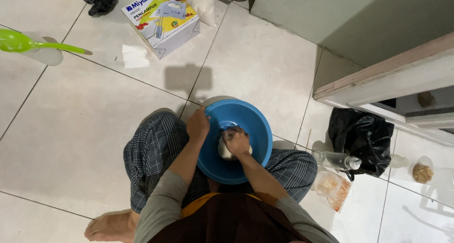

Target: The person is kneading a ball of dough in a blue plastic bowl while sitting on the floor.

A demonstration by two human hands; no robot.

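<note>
I sit cross-legged on a tiled floor with a blue plastic bowl point(253, 124) between my knees. My left hand point(197, 124) grips the bowl's left rim and steadies it. My right hand point(236, 140) is down inside the bowl, fingers closed into a lump of pale dough point(224, 151) at the bottom. Only a small part of the dough shows beneath the hand.
A cardboard appliance box point(161, 17) and a white tissue point(134, 56) lie ahead on the floor. A green utensil point(28, 43) is at far left. To my right are a black plastic bag point(362, 136), a clear bottle point(336, 160), a small plastic bag point(333, 188) and a door threshold point(383, 82).
</note>
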